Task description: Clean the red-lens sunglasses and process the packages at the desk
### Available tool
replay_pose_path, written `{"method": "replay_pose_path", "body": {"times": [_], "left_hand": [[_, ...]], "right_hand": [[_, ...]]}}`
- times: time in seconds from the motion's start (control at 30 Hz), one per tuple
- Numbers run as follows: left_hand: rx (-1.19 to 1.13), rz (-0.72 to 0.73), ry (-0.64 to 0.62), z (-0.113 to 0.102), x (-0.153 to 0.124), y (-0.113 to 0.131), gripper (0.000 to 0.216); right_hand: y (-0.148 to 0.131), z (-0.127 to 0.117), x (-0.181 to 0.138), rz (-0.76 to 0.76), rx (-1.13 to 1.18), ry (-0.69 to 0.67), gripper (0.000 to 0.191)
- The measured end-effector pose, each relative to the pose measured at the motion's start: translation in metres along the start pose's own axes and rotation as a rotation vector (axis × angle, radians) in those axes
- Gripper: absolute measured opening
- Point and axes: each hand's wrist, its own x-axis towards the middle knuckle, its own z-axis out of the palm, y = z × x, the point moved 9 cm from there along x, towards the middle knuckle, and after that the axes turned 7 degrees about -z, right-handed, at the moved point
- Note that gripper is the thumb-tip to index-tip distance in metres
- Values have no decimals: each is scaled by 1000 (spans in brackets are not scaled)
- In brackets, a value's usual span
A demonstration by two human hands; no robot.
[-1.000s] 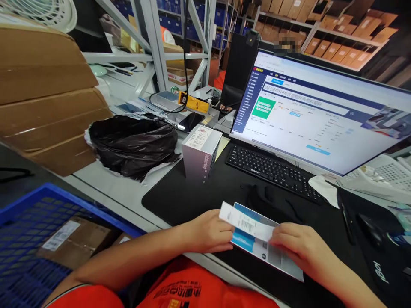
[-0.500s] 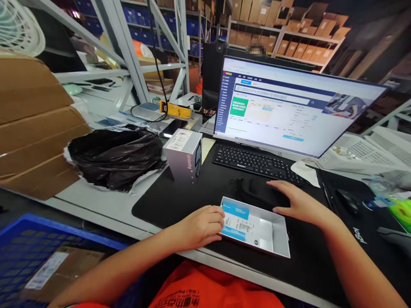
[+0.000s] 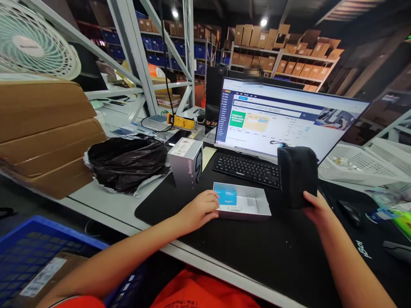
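Observation:
My right hand (image 3: 316, 208) grips a black zip-style case (image 3: 297, 177), raised upright in front of the monitor's lower right part. Its thumb shows on the near side; the other fingers are hidden behind the case. Lower on the black desk mat (image 3: 250, 248), my left hand (image 3: 203, 210) is closed on the left end of an open white box tray (image 3: 260, 207). Inside lie a blue-and-white printed card (image 3: 227, 196) and a white label. A taller silver-grey printed box (image 3: 184, 164) stands upright behind my left hand.
A monitor (image 3: 282, 115) and black keyboard (image 3: 245, 169) stand behind the tray. At left are a black plastic bag (image 3: 128, 162), a large cardboard box (image 3: 48, 132), a fan (image 3: 32, 45) and a blue basket (image 3: 35, 226). A mouse (image 3: 349, 214) and white baskets (image 3: 353, 160) lie right.
My right hand has picked up the black case from the mat behind the tray and lifted it up and right. The left hand stays at the tray's left end. The view has tilted up.

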Motion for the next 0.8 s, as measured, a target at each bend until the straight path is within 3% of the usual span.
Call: {"method": "replay_pose_path", "body": {"times": [0.17,0.33,0.4,0.5,0.6,0.7,0.8], "left_hand": [[7,6,5,20,49,-25,4],[10,-71,75,35,75,-42,11],[23,-131,140,33,75,-40,29],[-87,-186,182,34,69,-23,78],[-493,-199,118,50,64,2,117],[-661,-244,187,56,60,17,98],[-450,-194,270,51,58,34,89]], "right_hand": [[-17,25,-27,-26,71,-194,88],[-25,48,-41,8,175,-156,94],[-20,64,-47,61,278,-149,89],[-9,91,-58,72,334,-135,88],[-4,122,-68,-16,218,-191,94],[-14,132,-73,-169,-78,-244,88],[-37,108,-68,-301,-343,-296,78]]}}
